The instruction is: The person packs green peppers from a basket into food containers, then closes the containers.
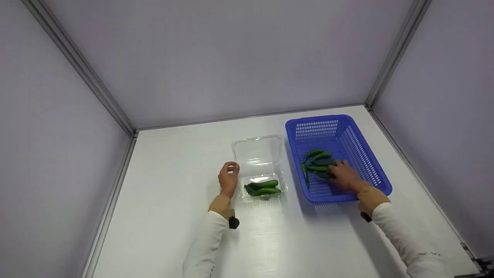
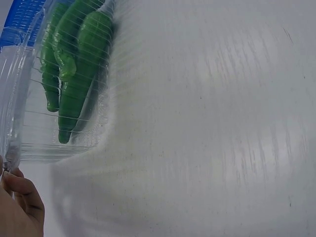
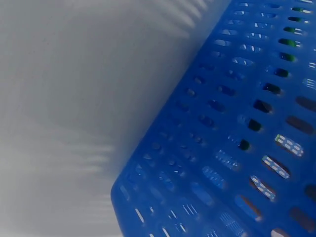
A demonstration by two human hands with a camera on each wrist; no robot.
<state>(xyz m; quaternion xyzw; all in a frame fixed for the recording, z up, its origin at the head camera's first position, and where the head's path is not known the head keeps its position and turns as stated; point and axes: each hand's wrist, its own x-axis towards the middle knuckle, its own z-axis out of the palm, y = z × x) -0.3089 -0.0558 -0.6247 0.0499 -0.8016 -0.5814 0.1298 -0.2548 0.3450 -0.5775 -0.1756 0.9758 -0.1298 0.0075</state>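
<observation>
A clear plastic clamshell container [image 1: 256, 154] lies with its lid raised or folded back on the white table. Several green chili peppers [image 1: 266, 191] rest inside its front half; the left wrist view shows these peppers [image 2: 81, 69] through the ribbed wall. With thumb and finger, my left hand [image 1: 229, 178] pinches the container's left edge. Inside the blue plastic basket [image 1: 299, 185], my right hand [image 1: 344, 177] reaches down to loose green chili peppers [image 1: 318, 156]. Its fingertips are at a pepper, but their hold is unclear. The basket wall [image 3: 197, 133] mostly blocks the right wrist view.
The white table [image 1: 173, 185] meets a pale back wall [image 1: 247, 69] and side walls with metal corner rails. The basket stands close to the container's right side, its slotted walls higher than the peppers. Bare tabletop lies left of the container and in front of it.
</observation>
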